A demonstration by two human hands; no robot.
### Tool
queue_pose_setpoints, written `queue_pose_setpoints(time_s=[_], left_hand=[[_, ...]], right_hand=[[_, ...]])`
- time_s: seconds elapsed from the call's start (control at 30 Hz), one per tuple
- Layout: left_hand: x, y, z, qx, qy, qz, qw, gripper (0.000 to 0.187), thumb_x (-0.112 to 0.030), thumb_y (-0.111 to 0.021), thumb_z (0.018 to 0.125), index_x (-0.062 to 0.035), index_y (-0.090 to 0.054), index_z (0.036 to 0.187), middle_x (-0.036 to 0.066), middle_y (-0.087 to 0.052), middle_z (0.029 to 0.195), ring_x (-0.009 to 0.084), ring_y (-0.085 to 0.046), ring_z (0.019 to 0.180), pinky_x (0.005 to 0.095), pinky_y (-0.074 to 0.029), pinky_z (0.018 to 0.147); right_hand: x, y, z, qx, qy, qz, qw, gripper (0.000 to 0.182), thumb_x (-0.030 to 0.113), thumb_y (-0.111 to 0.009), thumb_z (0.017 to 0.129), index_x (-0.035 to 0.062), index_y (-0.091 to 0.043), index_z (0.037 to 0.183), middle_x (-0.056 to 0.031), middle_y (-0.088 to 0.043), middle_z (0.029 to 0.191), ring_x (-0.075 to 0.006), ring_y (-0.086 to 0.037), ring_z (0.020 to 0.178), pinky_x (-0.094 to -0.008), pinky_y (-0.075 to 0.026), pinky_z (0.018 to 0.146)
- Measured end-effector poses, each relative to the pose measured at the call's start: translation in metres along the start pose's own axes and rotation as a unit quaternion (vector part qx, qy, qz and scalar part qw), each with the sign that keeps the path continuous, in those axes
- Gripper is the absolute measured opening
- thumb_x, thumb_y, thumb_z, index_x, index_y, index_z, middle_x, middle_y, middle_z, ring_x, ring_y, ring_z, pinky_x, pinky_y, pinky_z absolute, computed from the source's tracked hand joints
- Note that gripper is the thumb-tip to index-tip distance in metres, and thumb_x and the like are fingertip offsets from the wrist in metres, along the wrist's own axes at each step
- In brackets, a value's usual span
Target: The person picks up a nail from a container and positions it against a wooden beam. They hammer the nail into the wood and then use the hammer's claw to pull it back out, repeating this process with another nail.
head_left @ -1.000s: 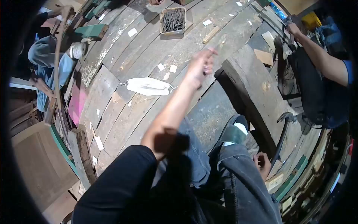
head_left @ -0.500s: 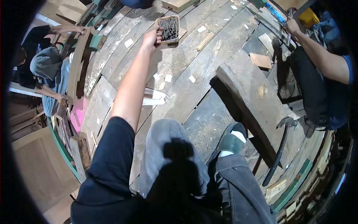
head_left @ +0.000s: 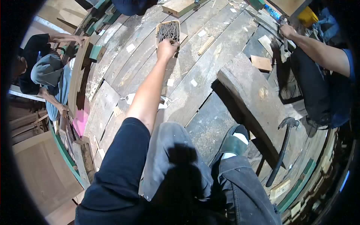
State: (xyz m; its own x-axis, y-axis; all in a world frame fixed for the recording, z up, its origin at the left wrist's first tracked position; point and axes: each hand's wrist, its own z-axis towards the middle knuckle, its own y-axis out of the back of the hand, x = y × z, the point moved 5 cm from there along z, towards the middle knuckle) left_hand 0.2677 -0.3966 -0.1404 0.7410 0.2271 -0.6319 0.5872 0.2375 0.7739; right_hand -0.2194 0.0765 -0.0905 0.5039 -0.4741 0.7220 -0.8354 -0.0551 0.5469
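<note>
My left hand (head_left: 167, 49) reaches far forward to the near end of a small box (head_left: 157, 30) filled with dark nails (head_left: 169, 30). Its fingers are curled closed over the box's near edge, by the nails. What lies between them is hidden. My right hand is out of view. A claw hammer (head_left: 284, 150) rests at the right, its head on a thick wooden beam (head_left: 258, 93) and its handle pointing down toward my leg.
Wood scraps and a white strap (head_left: 164, 102) lie on the plank floor (head_left: 187, 93). One person works at a board (head_left: 78, 75) on the left. At right, another person's hand (head_left: 287, 31) holds a tool. A wooden block (head_left: 179, 6) sits at the top.
My left hand has moved right and toward me, from the left rim of the nail box to its near end. The right-hand person's hand has shifted slightly left.
</note>
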Motion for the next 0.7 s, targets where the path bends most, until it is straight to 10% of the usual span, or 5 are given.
queue_pose_setpoints(time_s=[0.33,0.7], left_hand=[[0.005,0.01,-0.002,-0.103,-0.015,-0.081,0.991,0.027,-0.035,-0.074,0.078,-0.0116,-0.076,0.092,0.014,-0.072,0.081,0.028,-0.071,0.077,0.0378,-0.054,0.072],[0.006,-0.003,0.003,-0.007,-0.081,-0.181,0.98,0.017,-0.024,-0.072,0.081,-0.0104,-0.076,0.091,0.005,-0.067,0.067,0.0118,-0.065,0.063,0.0287,-0.051,0.062]], right_hand=[[-0.007,-0.007,-0.007,0.002,-0.015,0.0,1.0,0.008,0.005,-0.065,0.091,0.0004,-0.062,0.097,-0.0054,-0.063,0.081,-0.0101,-0.059,0.07,-0.0239,-0.046,0.066],[-0.014,-0.008,-0.011,0.006,-0.028,-0.002,1.0,0.01,0.006,-0.065,0.091,0.0002,-0.062,0.098,-0.0059,-0.063,0.082,-0.0107,-0.059,0.07,-0.0243,-0.046,0.066]])
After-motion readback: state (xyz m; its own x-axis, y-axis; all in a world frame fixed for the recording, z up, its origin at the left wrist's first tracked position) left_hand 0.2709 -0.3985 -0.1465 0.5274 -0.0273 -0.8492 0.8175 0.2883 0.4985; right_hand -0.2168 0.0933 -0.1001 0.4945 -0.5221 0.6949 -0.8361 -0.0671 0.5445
